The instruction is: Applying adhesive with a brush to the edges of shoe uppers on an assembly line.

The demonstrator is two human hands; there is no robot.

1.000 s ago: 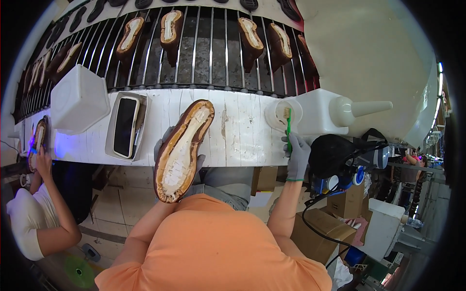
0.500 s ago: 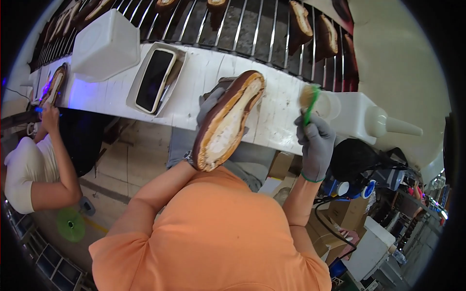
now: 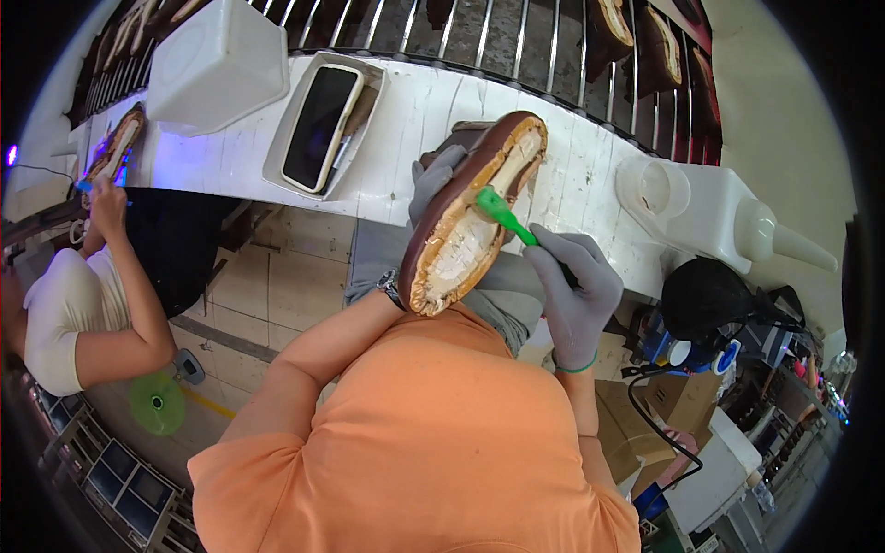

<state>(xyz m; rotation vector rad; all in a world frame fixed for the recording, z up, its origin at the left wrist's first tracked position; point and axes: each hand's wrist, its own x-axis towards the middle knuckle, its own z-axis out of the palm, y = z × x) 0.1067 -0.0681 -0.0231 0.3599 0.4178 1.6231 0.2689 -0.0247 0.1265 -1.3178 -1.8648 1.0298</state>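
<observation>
A brown shoe upper (image 3: 426, 241) is tilted with its underside up, showing a pale middle and a tan rim. My gloved left hand (image 3: 433, 187) grips it from its far left side; some of the fingers are hidden behind it. In my gloved right hand (image 3: 579, 284) is a small green-handled brush (image 3: 502, 214), pinched between thumb and fingers. The brush head touches the shoe's underside near its middle. Right of the shoe, a round translucent cup (image 3: 660, 187) sits beside a white plastic bottle (image 3: 710, 207) with a long spout, lying on its side.
Beyond the white bench (image 3: 415, 101) runs a rack of metal rollers (image 3: 484, 37) carrying more shoe uppers (image 3: 656, 55). A white tray (image 3: 343, 170) with a phone (image 3: 321, 129) and a white container (image 3: 217, 69) stand on the left. Further left, a co-worker's hand (image 3: 109, 205) works at another shoe.
My right hand has moved left from beside the cup, bringing the brush onto the shoe's underside. My left hand still holds the shoe. The whole view has shifted a little.
</observation>
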